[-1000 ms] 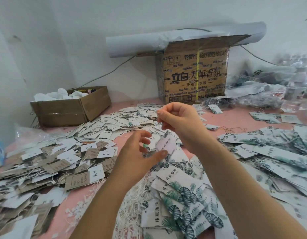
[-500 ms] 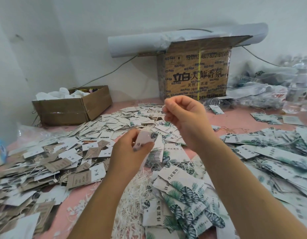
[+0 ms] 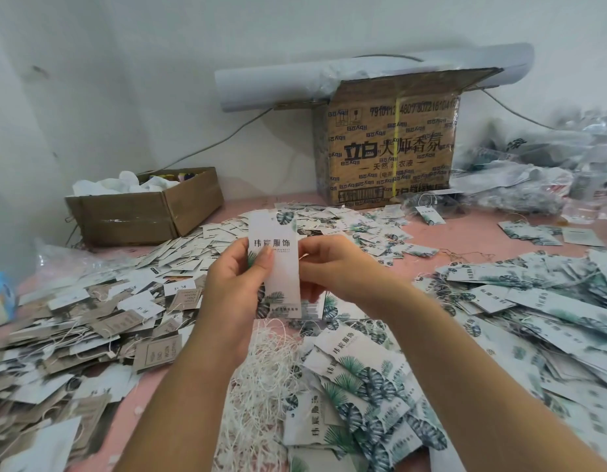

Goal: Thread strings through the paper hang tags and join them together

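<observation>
Left hand (image 3: 241, 291) and right hand (image 3: 332, 267) both grip one long white hang tag (image 3: 276, 260), held upright at the centre of the frame above the table (image 3: 448, 236). The left thumb lies across the tag's printed face with the fingers curled behind it. The right hand pinches the tag's right edge, fingers bent. Whether a string is caught in either hand cannot be made out. The tag shows dark characters across its upper half, a green leaf at its top right corner and more foliage near the bottom.

Directly below the hands, at lower centre, lies a tangled heap of white strings (image 3: 264, 386). Touching it on the right, a pile of leaf-printed tags (image 3: 363, 386) fans out toward the lower right. More of them spread along the right edge of the frame and across the middle. At the left, brown and white tags (image 3: 91, 318) lie in a loose drift, some with strings attached.

At the upper left stands an open small cardboard box (image 3: 145, 209) with white material inside. At upper centre a printed carton (image 3: 390, 148) stands against the wall, with a pale roll (image 3: 261, 86) lying across its top. Crumpled plastic bags (image 3: 533, 178) are heaped at the upper right.
</observation>
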Motion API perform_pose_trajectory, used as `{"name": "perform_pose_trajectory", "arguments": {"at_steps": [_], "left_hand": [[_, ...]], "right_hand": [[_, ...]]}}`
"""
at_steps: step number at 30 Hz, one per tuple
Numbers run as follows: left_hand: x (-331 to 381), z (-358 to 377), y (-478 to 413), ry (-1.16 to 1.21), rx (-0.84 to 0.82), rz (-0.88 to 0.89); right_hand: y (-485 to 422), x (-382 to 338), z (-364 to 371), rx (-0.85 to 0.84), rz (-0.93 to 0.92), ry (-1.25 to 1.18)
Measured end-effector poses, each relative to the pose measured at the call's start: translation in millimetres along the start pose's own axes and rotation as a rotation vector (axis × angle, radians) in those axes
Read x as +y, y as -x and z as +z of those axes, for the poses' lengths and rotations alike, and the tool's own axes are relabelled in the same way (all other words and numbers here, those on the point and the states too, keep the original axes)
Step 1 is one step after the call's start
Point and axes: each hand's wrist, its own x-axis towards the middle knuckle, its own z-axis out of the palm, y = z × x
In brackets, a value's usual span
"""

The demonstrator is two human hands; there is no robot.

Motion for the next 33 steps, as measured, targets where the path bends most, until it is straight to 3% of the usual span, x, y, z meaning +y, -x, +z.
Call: {"name": "perform_pose_trajectory", "arguments": {"at_steps": [4,9,15,19,23,27,33], "left_hand": [[-2,-2,-2,-0.015,0.062,0.008],[-7,-3,-2,-0.219,0.126,0.099],[-11,-7,-4,-0.439,0.057,0.127],[-31,-25,-12,-0.8,0.088,0.189],[-56,-41,-14,-1.072,-0.136,-0.019],[-68,-43,-11,-1.161,-0.215,-0.059],[-64,-44,-12,-1.119,-0.166,0.007]], "right_hand": [[0,-3,6,-0.045,-0.008,-0.096],[5,-4,-1,-0.188,0.006,-0.215],[0,2,-6,-0.033,0.049,-0.095],[4,3,-19,-0.021,0.199,0.151],[12,4,-33,-0.322,0.418,0.567],[11,7,-30,-0.406,0.447,0.805],[6,12,-28,-0.426,0.503,0.793]]}}
